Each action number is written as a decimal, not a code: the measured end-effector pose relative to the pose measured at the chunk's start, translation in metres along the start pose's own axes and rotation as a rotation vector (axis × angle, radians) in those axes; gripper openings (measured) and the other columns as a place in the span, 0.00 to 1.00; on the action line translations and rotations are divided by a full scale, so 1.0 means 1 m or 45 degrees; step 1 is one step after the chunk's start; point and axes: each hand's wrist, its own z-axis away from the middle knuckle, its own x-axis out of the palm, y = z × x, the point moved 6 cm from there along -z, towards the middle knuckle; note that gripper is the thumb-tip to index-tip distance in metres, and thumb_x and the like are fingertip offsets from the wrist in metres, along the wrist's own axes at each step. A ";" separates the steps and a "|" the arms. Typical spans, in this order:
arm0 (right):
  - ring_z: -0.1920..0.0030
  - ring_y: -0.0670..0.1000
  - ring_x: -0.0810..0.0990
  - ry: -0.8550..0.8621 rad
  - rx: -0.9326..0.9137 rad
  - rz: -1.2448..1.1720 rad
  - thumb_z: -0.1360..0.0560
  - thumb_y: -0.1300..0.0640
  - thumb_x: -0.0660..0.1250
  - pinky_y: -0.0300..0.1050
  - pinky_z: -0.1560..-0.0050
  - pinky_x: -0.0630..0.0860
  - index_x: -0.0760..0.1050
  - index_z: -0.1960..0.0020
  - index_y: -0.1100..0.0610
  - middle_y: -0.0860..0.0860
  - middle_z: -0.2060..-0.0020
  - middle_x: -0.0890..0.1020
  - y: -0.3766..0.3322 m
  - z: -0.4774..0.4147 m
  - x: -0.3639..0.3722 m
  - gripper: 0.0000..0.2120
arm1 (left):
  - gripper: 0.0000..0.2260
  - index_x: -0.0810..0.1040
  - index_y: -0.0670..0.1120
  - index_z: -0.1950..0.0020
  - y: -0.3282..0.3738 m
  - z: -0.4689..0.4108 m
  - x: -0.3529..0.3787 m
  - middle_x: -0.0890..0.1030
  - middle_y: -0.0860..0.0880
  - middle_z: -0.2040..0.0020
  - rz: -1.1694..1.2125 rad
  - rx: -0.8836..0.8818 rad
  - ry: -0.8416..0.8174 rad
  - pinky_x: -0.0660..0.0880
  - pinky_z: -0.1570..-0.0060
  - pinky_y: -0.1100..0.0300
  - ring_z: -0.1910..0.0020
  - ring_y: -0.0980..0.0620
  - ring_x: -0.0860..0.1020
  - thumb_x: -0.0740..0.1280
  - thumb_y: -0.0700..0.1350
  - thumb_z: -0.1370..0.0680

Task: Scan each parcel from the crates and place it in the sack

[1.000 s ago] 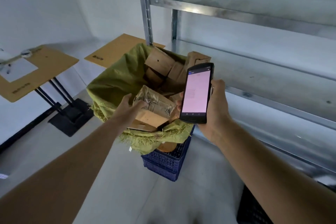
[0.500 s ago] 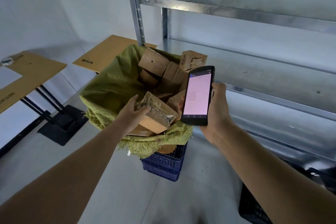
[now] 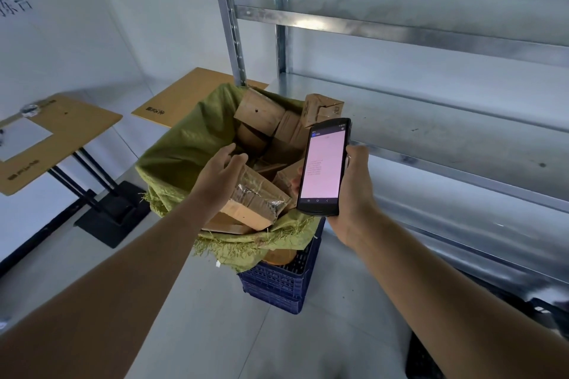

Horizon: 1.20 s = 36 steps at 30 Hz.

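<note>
A green woven sack (image 3: 184,151) stands open in a blue crate (image 3: 277,283), filled with several cardboard parcels (image 3: 258,114). A taped brown parcel (image 3: 255,197) lies tilted on top at the sack's near rim. My left hand (image 3: 218,175) is over that parcel's left end with fingers spread and relaxed, touching it at most lightly. My right hand (image 3: 354,194) grips a black handheld scanner (image 3: 324,166) upright beside the sack, its pink screen facing me.
A metal shelving rack (image 3: 431,120) runs along the right, one upright just behind the sack. Two small wooden tables (image 3: 61,129) (image 3: 184,95) stand at the left on black bases. The corner of a dark crate (image 3: 425,360) shows at the bottom right.
My left hand has loosened from the taped parcel, which now rests on the sack's rim. The scanner stays held in my right hand. The view has shifted slightly.
</note>
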 end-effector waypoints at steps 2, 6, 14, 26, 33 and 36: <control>0.57 0.60 0.86 -0.018 -0.008 -0.001 0.15 0.32 0.51 0.52 0.55 0.82 0.78 0.33 0.57 0.59 0.57 0.86 -0.004 0.000 -0.003 0.32 | 0.25 0.66 0.51 0.17 0.017 0.008 0.006 0.79 0.56 0.39 0.037 0.062 0.037 0.70 0.44 0.64 0.43 0.62 0.75 0.58 0.56 0.13; 0.55 0.61 0.87 -0.015 -0.010 0.014 0.16 0.32 0.51 0.51 0.57 0.82 0.78 0.30 0.55 0.58 0.54 0.86 -0.009 0.002 -0.009 0.33 | 0.22 0.67 0.50 0.18 0.042 0.022 0.017 0.68 0.48 0.19 0.172 0.155 0.088 0.62 0.31 0.57 0.28 0.59 0.64 0.55 0.52 0.12; 0.44 0.65 0.85 0.095 -0.013 0.011 0.21 0.32 0.55 0.55 0.49 0.81 0.79 0.30 0.52 0.59 0.46 0.85 -0.019 0.025 -0.032 0.32 | 0.32 0.67 0.53 0.18 0.072 0.056 0.044 0.69 0.48 0.20 0.339 0.151 0.061 0.62 0.32 0.55 0.24 0.55 0.65 0.55 0.64 0.20; 0.37 0.69 0.83 0.591 -0.095 -0.098 0.31 0.31 0.55 0.63 0.33 0.78 0.80 0.38 0.51 0.63 0.40 0.85 -0.011 0.148 -0.081 0.34 | 0.20 0.77 0.53 0.30 0.095 0.124 0.111 0.82 0.51 0.40 0.434 0.122 -0.345 0.75 0.44 0.56 0.42 0.55 0.81 0.58 0.62 0.15; 0.58 0.59 0.89 0.841 -0.096 -0.226 0.16 0.40 0.52 0.52 0.52 0.82 0.78 0.35 0.55 0.60 0.49 0.87 0.015 0.241 -0.158 0.25 | 0.31 0.76 0.56 0.26 0.107 0.195 0.175 0.76 0.52 0.27 0.381 0.128 -0.644 0.64 0.23 0.45 0.27 0.50 0.72 0.60 0.67 0.26; 0.59 0.57 0.90 0.956 -0.102 -0.279 0.15 0.40 0.53 0.52 0.51 0.82 0.78 0.35 0.52 0.62 0.44 0.87 0.024 0.282 -0.199 0.23 | 0.26 0.73 0.56 0.23 0.115 0.229 0.219 0.76 0.51 0.28 0.341 0.132 -0.734 0.63 0.22 0.44 0.26 0.48 0.71 0.60 0.63 0.19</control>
